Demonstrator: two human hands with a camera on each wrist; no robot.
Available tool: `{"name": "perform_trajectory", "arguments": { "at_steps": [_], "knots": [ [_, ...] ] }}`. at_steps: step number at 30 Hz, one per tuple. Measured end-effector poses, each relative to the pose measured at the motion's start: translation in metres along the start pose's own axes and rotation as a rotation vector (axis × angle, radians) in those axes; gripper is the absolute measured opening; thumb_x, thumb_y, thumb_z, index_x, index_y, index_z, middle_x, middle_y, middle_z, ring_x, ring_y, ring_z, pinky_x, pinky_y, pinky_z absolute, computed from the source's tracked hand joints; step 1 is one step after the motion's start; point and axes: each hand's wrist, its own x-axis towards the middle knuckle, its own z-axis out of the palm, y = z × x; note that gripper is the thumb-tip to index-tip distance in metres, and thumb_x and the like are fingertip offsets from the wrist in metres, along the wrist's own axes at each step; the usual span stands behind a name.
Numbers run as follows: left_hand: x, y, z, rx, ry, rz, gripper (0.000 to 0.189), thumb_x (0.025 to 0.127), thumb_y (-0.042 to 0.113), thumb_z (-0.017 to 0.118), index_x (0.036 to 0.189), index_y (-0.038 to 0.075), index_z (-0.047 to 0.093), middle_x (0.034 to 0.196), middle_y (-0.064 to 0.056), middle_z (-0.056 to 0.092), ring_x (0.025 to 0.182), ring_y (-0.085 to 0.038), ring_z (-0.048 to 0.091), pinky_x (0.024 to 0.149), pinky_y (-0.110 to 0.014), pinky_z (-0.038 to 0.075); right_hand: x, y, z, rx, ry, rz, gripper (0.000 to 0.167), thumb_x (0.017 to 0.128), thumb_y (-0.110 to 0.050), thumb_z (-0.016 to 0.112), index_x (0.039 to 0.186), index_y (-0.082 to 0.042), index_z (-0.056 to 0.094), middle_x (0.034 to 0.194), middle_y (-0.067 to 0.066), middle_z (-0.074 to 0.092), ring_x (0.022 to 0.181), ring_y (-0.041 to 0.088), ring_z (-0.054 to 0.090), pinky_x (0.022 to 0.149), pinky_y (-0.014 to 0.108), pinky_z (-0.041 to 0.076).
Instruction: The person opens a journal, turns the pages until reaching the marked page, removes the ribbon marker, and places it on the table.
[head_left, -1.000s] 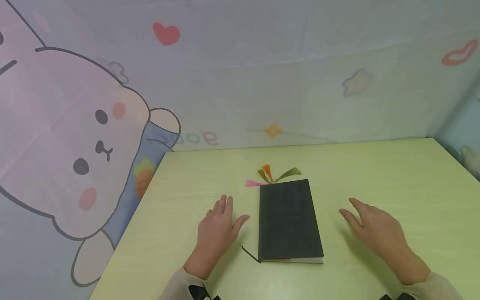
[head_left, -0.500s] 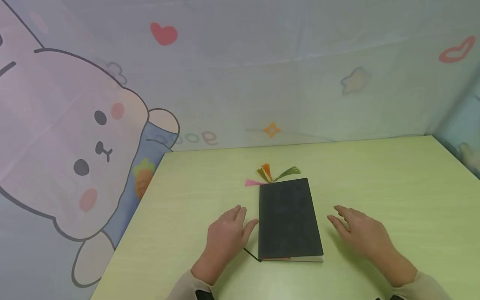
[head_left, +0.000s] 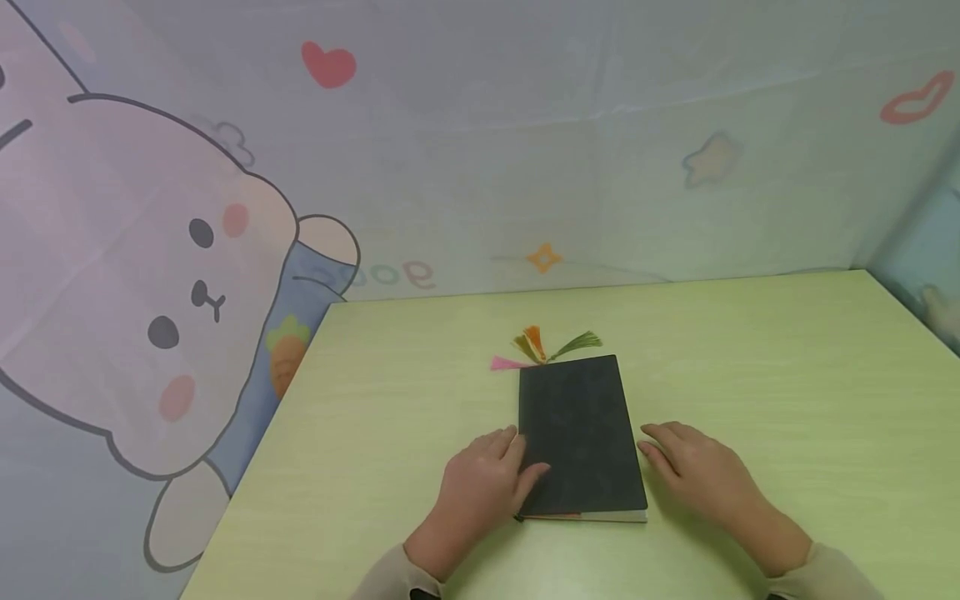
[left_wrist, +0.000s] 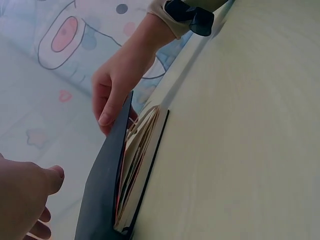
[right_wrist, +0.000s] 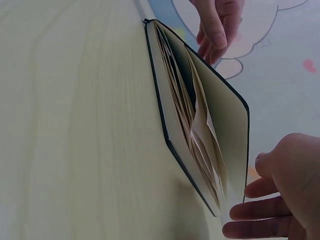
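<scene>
The left hand (head_left: 480, 479) (right hand (head_left: 701, 471) too) has neared the notebook (head_left: 577, 433).

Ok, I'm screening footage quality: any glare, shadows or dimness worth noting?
Head: pale glare on the near part of the table, soft shadow beneath the right hand; left wrist: dimmer, with the table slanting across the picture; right wrist: also dim, a soft shadow on the table beside the notebook.

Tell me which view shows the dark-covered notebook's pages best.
The right wrist view: the pages face the camera, gaps visible between them, under the cover. The left wrist view shows a narrower wedge; the head view, only a thin strip.
</scene>
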Motion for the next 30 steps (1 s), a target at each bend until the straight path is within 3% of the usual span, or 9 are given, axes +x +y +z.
{"name": "perform_trajectory", "arguments": {
  "at_steps": [6,11,22,30],
  "knots": [
    [-0.001,0.01,0.004,-0.01,0.014,0.063,0.042,0.082,0.044,0.067,0.095,0.005,0.07,0.1,-0.009,0.068,0.089,-0.02,0.066,0.074,-0.03,0.052,0.0,-0.002,0.008,-0.01,0.029,-0.085,0.024,0.083,-0.018,0.069,0.102,-0.003,0.067,0.094,0.005,0.064,0.085,0.023,0.064,0.068,0.038,0.052],
    [-0.002,0.017,0.007,-0.012,-0.01,0.098,0.048,0.083,0.05,0.064,0.097,0.005,0.071,0.101,-0.009,0.068,0.09,-0.02,0.066,0.077,-0.03,0.051,-0.001,-0.001,0.012,-0.013,0.071,-0.132,0.025,0.081,-0.016,0.069,0.1,-0.001,0.067,0.091,0.006,0.063,0.082,0.022,0.063,0.067,0.037,0.052],
    [-0.001,0.028,0.009,-0.061,-0.044,0.135,0.066,0.08,0.065,0.056,0.105,0.005,0.069,0.106,-0.011,0.066,0.096,-0.022,0.064,0.081,-0.032,0.051,0.0,0.0,0.012,-0.005,0.152,-0.198,0.03,0.093,-0.026,0.056,0.102,0.001,0.066,0.089,0.006,0.062,0.08,0.022,0.062,0.067,0.036,0.051],
    [0.001,0.032,0.008,-0.035,-0.065,0.156,0.064,0.081,0.062,0.057,0.107,0.005,0.068,0.109,-0.011,0.066,0.099,-0.021,0.063,0.083,-0.033,0.05,0.001,-0.002,0.009,0.025,0.187,-0.223,0.034,0.095,-0.03,0.053,0.106,-0.001,0.065,0.095,0.008,0.062,0.085,0.024,0.062,0.07,0.039,0.05]
  ]
}}
